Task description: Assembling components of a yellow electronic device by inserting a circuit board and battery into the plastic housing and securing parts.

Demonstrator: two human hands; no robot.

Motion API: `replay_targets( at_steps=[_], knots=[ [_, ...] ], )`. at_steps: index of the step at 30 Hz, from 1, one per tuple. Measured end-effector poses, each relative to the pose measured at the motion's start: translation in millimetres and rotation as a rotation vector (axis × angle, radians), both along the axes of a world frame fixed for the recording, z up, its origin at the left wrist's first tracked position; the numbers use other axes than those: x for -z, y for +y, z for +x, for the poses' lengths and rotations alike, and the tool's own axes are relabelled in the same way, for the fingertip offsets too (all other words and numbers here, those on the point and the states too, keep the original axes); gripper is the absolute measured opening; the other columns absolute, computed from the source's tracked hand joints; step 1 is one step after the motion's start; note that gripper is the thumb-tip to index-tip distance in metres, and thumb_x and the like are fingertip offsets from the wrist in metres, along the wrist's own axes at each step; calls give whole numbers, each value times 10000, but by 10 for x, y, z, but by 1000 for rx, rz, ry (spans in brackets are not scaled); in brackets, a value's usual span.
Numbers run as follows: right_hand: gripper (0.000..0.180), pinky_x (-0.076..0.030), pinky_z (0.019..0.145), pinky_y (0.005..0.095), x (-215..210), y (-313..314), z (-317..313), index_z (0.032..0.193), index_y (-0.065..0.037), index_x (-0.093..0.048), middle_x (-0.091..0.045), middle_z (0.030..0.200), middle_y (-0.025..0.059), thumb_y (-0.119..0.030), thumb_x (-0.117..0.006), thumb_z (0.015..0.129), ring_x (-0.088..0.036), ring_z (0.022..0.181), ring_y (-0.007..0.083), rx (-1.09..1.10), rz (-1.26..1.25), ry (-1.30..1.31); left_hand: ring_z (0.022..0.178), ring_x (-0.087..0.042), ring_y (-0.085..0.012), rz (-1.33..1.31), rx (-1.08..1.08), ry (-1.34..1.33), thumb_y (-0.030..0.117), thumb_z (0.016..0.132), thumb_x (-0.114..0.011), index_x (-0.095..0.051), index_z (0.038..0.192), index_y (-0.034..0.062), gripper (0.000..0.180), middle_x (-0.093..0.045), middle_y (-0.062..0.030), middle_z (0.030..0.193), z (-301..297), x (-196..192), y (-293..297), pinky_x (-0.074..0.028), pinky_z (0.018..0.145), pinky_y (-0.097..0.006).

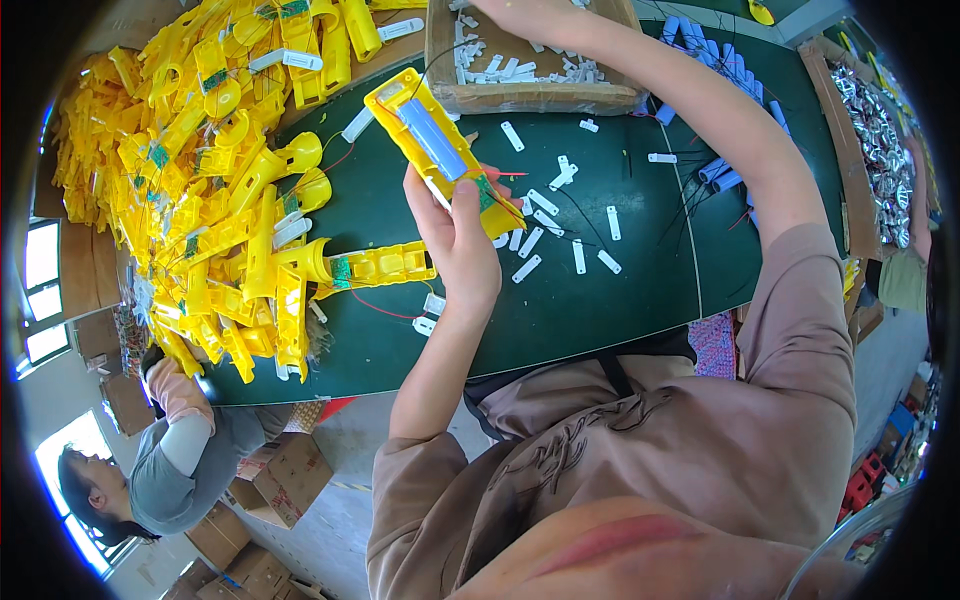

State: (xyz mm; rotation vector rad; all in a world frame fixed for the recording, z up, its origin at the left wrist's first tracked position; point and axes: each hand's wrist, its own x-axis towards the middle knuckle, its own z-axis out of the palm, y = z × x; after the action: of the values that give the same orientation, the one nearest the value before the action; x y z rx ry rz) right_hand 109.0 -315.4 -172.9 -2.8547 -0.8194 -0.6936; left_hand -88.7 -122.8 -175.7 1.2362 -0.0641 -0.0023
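Many tabs (575,70) strew the far box (540,99) — right hand (515,11) cropped, grip unclear — left hand (464,250) clasps case (450,131) holding cell (430,138).

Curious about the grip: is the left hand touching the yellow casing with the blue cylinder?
Touching: the head view shows the left hand gripping the casing, thumb over its open side.

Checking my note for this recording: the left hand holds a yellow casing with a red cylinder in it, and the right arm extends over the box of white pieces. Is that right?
Not quite: the head view shows a blue cylinder, not a red one. The left hand holds the yellow casing, and the right arm extends over the box.
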Motion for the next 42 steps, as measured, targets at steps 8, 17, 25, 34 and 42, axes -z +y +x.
replay_targets(
  at_steps=[8, 17, 25, 34, 42],
  knots=[
    [144, -463, 722, 350, -651, 10, -1363, 994, -20, -557, -571, 923, 140, -25, -561, 849, -573, 835, 308, -311, 520, -33, 786, -571, -174, 37, 36, -189, 58, 903, -425, -255, 1304, 50, 436, -532, -150, 1006, -123, 4, -12, -527, 673, -333],
    [211, -461, 642, 264, -577, -43, -1885, 1009, -42, -585, -592, 897, 111, 35, -614, 815, -586, 771, 217, -415, 693, -129, 810, -583, -143, 181, 112, -496, -7, 854, -503, -263, 1295, -5, 502, -534, -139, 1022, -280, 80, -100, -512, 684, -260],
    [138, -487, 718, 230, -512, -32, -2006, 1028, -16, -575, -588, 1000, 88, 5, -547, 895, -590, 805, 131, -390, 934, 78, 785, -584, -133, 198, 132, -456, -4, 851, -514, -276, 1309, -1, 516, -555, -126, 983, -301, 63, -119, -501, 659, -240],
    [177, -460, 683, 228, -656, 407, -1945, 1067, -20, -532, -555, 877, 67, -34, -542, 891, -559, 769, 114, -139, 1099, 240, 794, -583, -170, 219, 176, -305, 21, 892, -419, -240, 1325, 35, 469, -537, -143, 1002, -253, 37, -96, -526, 674, -298],
    [188, -448, 651, 232, -635, 359, -1761, 1085, -7, -532, -521, 931, 77, 14, -503, 900, -539, 795, 120, -297, 807, -234, 798, -576, -130, 133, 149, -264, 29, 880, -493, -274, 1326, 9, 498, -542, -112, 994, -236, 41, -86, -499, 680, -252]
  ],
)
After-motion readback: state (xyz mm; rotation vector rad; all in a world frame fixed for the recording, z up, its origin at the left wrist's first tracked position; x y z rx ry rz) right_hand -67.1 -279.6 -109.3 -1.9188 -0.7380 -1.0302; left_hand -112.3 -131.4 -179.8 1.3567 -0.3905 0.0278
